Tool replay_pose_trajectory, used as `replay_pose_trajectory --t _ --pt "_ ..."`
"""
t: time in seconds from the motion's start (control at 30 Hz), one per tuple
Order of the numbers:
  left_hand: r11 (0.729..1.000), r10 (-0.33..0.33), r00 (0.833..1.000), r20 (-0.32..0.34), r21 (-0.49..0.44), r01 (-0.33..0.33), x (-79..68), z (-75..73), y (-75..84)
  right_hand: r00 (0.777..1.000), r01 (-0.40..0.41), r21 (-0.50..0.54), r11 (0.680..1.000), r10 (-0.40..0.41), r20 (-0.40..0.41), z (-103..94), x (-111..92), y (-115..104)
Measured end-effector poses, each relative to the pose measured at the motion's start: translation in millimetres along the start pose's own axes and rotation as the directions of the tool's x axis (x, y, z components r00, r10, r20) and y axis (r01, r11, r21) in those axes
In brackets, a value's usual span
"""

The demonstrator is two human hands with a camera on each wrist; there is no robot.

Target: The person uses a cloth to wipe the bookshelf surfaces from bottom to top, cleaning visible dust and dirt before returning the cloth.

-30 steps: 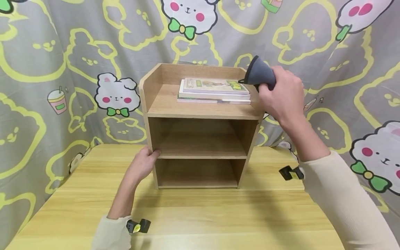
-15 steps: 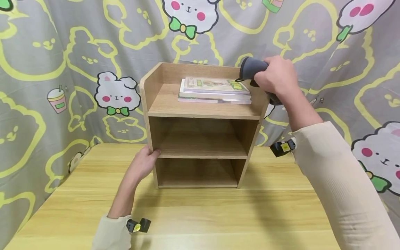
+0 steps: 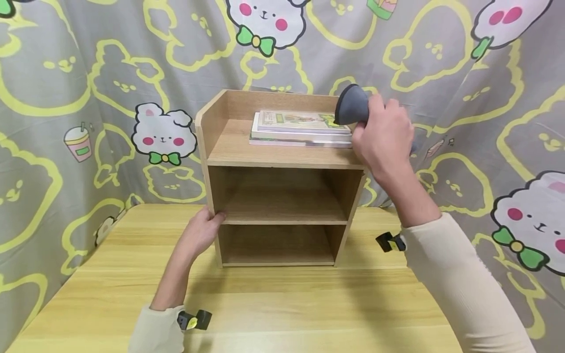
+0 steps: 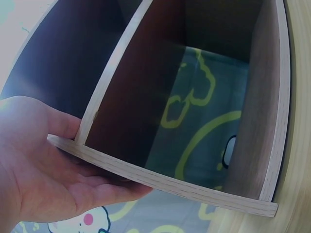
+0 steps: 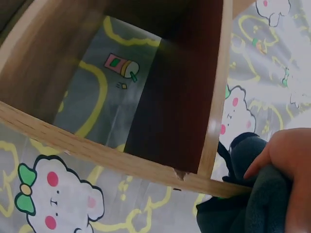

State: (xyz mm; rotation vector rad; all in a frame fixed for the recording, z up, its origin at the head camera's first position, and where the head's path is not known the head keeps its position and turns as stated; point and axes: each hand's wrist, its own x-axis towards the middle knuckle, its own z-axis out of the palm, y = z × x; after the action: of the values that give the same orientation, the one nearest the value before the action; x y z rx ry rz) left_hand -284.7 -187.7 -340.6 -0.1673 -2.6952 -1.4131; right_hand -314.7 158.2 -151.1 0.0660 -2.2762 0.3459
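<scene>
A small wooden shelf unit (image 3: 287,159) stands upright on the table. My left hand (image 3: 203,233) grips its left side panel at the middle board; in the left wrist view the thumb lies inside and the fingers (image 4: 114,191) run along the outside. At the upper right, my right hand (image 3: 386,135) holds a dark blue-grey cloth (image 3: 353,105) with black edging. In the right wrist view the cloth (image 5: 269,204) is bunched in the hand and hangs on both sides of the right side panel's end. Part of this panel is hidden behind hand and cloth.
Several stacked books (image 3: 302,127) lie on the unit's top shelf, close to the cloth. The light wooden table (image 3: 282,309) extends in front of the unit and to both sides. A grey curtain (image 3: 176,63) with cartoon prints hangs behind and around it.
My right hand and the cloth moved up and away along the right panel's top, then back down towards me. My left hand has kept its hold on the left panel.
</scene>
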Motion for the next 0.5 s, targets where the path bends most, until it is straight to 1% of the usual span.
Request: replay_pose_trajectory --t 0.1,0.2,0.3,0.33,0.4,0.5 --pt "1.0 0.007 1.0 -0.004 -0.003 -0.007 -0.6 -0.7 -0.9 0.994 0.078 -0.019 0.997 -0.079 -0.082 4.1 -12 -2" --pt "1.0 0.007 1.0 -0.004 -0.005 -0.007 -1.3 -1.0 -0.5 0.976 0.164 -0.055 0.985 -0.17 -0.136 7.0 -22 0" --pt "1.0 0.001 1.0 -0.006 0.001 -0.001 -2.2 -1.3 1.4 0.956 0.224 -0.085 0.971 -0.236 -0.175 8.5 -26 2" --pt "1.0 0.001 1.0 -0.005 0.001 -0.001 -2.5 -1.5 2.0 0.951 0.236 -0.086 0.968 -0.249 -0.182 8.6 -26 2" --pt "1.0 0.0 1.0 -0.005 0.004 0.0 -2.6 -1.4 2.4 0.951 0.241 -0.08 0.967 -0.252 -0.178 7.5 -24 3" --pt "1.0 0.002 1.0 -0.009 0.005 -0.002 -2.3 -0.7 1.7 0.97 0.205 -0.052 0.977 -0.21 -0.125 3.6 -16 3"
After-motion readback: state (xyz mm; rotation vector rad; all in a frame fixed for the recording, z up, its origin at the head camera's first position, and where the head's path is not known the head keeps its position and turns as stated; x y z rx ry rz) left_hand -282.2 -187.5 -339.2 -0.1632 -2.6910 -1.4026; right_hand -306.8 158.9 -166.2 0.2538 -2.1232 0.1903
